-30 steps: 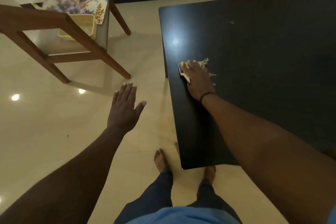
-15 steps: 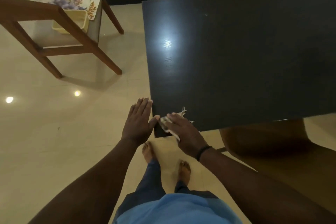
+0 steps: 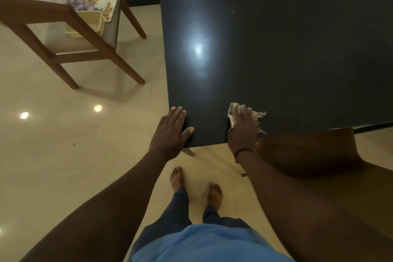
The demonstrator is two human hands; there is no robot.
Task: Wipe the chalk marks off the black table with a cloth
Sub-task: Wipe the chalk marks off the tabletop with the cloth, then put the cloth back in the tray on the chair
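Note:
The black table (image 3: pixel 276 59) fills the upper right of the head view, with a glare spot near its left side and one faint pale speck far back. My right hand (image 3: pixel 242 128) lies flat on a pale frayed cloth (image 3: pixel 233 114) near the table's front edge, fingers straight, pressing it down. Frayed threads stick out to the right of the hand. My left hand (image 3: pixel 171 132) rests flat with straight fingers on the table's front left corner.
A brown wooden chair (image 3: pixel 319 151) stands at the table's front edge, right beside my right arm. A wooden stand (image 3: pixel 70 34) with a floral cloth and a yellow tub stands on the tiled floor at the left. My bare feet are below the table's corner.
My right hand has slid the cloth to the right along the front edge, away from the corner. My left hand has moved onto the table's front left corner.

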